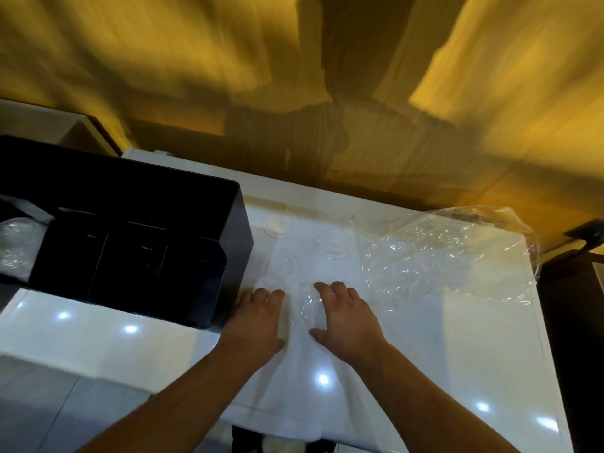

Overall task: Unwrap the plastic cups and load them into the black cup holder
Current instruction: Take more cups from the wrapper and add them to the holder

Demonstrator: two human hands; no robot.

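While both hands lie spread at lower centre on the white surface (425, 338), the left hand (258, 318) pinching nothing, the right hand (346, 318) cups a clear cup (309, 308). The black holder (137, 243) sits left, nearer the left hand; the wrapper (451, 253) lies upper right.

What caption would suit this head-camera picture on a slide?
Both hands, left and right, reach for clear plastic cups beside a black cup holder.
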